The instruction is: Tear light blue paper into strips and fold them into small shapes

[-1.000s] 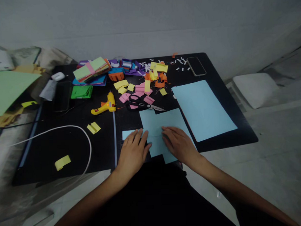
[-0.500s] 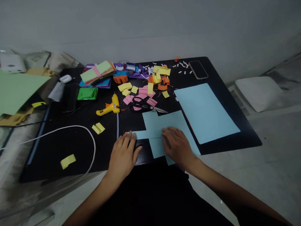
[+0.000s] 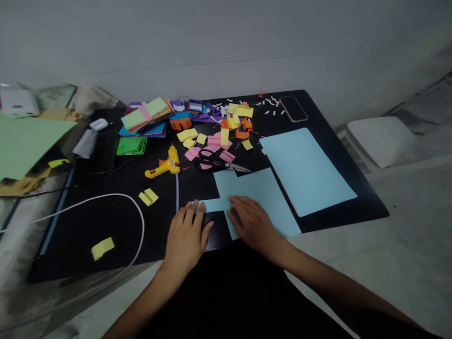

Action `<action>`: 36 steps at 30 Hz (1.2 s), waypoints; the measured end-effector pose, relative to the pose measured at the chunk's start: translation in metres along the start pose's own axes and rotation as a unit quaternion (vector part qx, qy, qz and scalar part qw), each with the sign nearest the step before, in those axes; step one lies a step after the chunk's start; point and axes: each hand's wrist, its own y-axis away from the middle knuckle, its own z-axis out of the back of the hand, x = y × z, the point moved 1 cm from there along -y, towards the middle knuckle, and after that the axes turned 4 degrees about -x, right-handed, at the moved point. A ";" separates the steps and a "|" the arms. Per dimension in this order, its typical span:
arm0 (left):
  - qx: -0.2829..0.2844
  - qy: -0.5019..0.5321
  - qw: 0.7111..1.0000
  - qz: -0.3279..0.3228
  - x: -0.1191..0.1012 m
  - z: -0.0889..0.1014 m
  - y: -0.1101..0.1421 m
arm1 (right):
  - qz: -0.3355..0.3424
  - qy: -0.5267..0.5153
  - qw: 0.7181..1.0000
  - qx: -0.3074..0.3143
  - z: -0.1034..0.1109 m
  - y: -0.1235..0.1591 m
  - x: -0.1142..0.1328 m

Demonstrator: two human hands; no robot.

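Note:
A light-blue paper strip (image 3: 214, 205) lies on the black table, its left end under the fingertips of my left hand (image 3: 184, 233). That hand rests flat, thumb apart from the fingers. My right hand (image 3: 254, 223) lies palm down over a cut light-blue sheet of paper (image 3: 269, 188), its fingers stretched toward the strip's right end and covering part of the sheet. Black-handled scissors (image 3: 220, 163) lie just beyond the sheet's far edge. To the right is a larger light-blue sheet (image 3: 309, 171).
A yellow glue gun (image 3: 166, 163) lies left of the scissors, near pink paper pieces (image 3: 212, 143) and yellow scraps. Stacked coloured paper (image 3: 148, 114) and a phone (image 3: 293, 109) are at the back. A white cable (image 3: 136, 207) loops across the table's left side.
My right hand has slid left along the blue paper toward the strip's end. A blue piece that stuck out at the near edge no longer shows there. My left hand has stayed in place.

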 end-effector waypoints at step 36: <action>0.006 0.020 1.000 0.019 0.009 0.006 0.004 | -0.019 0.022 1.000 -0.011 0.031 0.011 -0.036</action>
